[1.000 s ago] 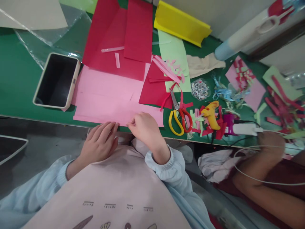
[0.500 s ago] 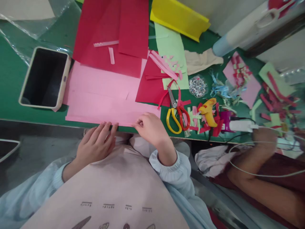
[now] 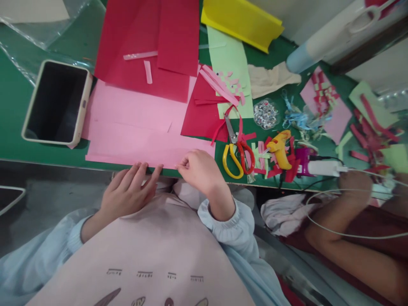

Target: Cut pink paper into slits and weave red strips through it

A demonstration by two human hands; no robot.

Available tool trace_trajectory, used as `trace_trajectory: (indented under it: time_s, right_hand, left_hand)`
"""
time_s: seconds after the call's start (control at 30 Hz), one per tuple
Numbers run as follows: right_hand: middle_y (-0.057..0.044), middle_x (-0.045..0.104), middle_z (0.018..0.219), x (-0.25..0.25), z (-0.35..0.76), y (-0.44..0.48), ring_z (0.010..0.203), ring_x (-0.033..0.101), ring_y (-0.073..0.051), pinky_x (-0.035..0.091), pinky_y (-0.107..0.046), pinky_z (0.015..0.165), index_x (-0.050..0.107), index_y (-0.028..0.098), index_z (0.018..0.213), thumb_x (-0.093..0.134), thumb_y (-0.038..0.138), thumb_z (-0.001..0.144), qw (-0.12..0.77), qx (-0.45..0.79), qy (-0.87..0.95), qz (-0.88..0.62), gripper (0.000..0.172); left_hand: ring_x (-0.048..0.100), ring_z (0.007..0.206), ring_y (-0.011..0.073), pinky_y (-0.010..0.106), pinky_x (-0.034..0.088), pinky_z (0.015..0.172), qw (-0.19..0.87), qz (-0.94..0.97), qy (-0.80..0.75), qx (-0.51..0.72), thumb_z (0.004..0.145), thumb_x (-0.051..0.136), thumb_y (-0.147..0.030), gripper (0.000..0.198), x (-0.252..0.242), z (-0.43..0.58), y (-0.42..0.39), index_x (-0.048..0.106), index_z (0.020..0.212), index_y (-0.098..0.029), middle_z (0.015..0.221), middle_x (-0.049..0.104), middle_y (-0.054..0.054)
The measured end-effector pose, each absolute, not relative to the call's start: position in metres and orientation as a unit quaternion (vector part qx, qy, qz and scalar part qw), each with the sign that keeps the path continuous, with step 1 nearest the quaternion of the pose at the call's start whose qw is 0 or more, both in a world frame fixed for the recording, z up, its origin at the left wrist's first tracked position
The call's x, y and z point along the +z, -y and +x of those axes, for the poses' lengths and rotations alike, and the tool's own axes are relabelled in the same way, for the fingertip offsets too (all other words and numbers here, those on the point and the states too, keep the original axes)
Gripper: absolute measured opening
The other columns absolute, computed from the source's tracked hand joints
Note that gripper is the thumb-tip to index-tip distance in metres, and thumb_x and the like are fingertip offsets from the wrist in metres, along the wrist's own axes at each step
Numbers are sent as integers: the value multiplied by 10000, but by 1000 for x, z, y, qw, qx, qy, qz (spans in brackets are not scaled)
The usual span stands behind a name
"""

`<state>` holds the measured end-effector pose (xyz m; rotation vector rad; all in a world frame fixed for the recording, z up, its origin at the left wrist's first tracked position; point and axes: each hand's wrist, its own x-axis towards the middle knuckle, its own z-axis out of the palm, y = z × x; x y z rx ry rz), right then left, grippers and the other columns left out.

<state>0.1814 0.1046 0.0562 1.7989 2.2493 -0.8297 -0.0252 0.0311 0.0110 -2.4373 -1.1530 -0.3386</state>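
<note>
A pink paper sheet (image 3: pixel 134 142) lies along the table's near edge, with a narrow folded strip on its front side. My left hand (image 3: pixel 129 189) rests its outstretched fingertips on that fold; nothing is gripped in it. Thumb and forefinger of my right hand (image 3: pixel 200 172) are pinched on the folded edge of the pink sheet, farther right. Just right of that hand lie scissors (image 3: pixel 235 140) with one yellow and one red handle loop. Red paper sheets (image 3: pixel 143 91) overlap the pink paper at the back.
A phone (image 3: pixel 57 102) lies at left. To the right are a dish of small beads (image 3: pixel 265 114), a yellow glue gun (image 3: pixel 280 148), paper scraps and a white cable. Yellow folded paper (image 3: pixel 240 23) stands behind. A co-worker's arm (image 3: pixel 347 208) is at far right.
My left forefinger has slid slightly right along the fold, and my right pinch has shifted slightly left. The view has moved a little. The pink sheet stays in place.
</note>
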Motion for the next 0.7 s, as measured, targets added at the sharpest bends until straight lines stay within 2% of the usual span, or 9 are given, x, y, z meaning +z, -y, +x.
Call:
trace_trajectory:
  time_s: [0.33, 0.53, 0.6, 0.7]
  right_hand:
    - [-92, 733, 826, 59, 182, -107, 811, 661, -208, 412, -299, 673, 732, 161, 738, 658, 364, 905, 56, -283, -750, 595, 273]
    - [-46, 726, 852, 60, 208, -101, 780, 623, -150, 398, -262, 699, 735, 171, 777, 721, 337, 879, 13, -319, -740, 592, 195]
    - [-38, 727, 861, 59, 217, -98, 775, 614, -143, 398, -258, 709, 730, 170, 792, 724, 313, 877, 6, -321, -730, 603, 167]
    - [-38, 730, 875, 57, 224, -95, 795, 611, -146, 398, -259, 726, 725, 171, 794, 707, 288, 889, -3, -314, -722, 616, 152]
  left_hand:
    - [661, 860, 253, 379, 507, 832, 246, -882, 392, -86, 921, 619, -463, 614, 13, -23, -35, 508, 1463, -199, 1030, 713, 143]
    - [644, 1024, 310, 450, 460, 876, 190, -877, 424, -121, 940, 570, -468, 644, 8, -20, -28, 443, 1511, -199, 1114, 686, 176]
    - [638, 1063, 304, 439, 445, 892, 147, -882, 427, -139, 946, 569, -423, 678, 5, -17, -27, 365, 1550, -191, 1129, 692, 160]
    - [652, 1034, 284, 402, 443, 893, 102, -892, 409, -166, 958, 557, -374, 755, 3, -9, -28, 238, 1584, -98, 1121, 707, 158]
